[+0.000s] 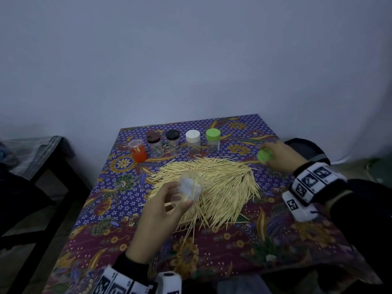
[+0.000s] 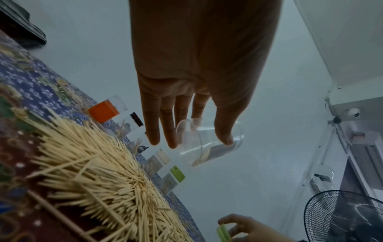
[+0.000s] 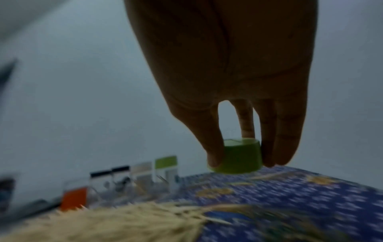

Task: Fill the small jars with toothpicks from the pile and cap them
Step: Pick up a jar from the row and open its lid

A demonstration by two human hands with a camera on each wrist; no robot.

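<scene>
The left hand [image 1: 157, 215] holds a clear uncapped jar [image 1: 189, 188] above the near-left part of the toothpick pile [image 1: 220, 187]; the thumb and fingers are curled round the jar wall, and in the left wrist view the jar [image 2: 209, 142] lies tilted on its side with a few toothpicks inside. The right hand [image 1: 282, 154] pinches a green cap [image 1: 264, 156] at the far-right edge of the pile; in the right wrist view the thumb and fingertips [image 3: 269, 157] are clamped on opposite sides of the cap [image 3: 237, 158], whose lower rim sits at or just above the patterned tablecloth [image 3: 311, 196]; contact cannot be confirmed. The pile is spread across the middle of the tablecloth [image 1: 233, 251]. Along the far edge stands a row of five jars: an orange jar with a clear lid [image 1: 138, 151], a brown-capped jar [image 1: 154, 143], a black-capped jar [image 1: 173, 142], a white-capped jar [image 1: 193, 142] and a green-capped jar [image 1: 213, 140]. All five stand upright and apart from the hands. A black fan [image 2: 344, 217] stands beyond the table in the left wrist view.
</scene>
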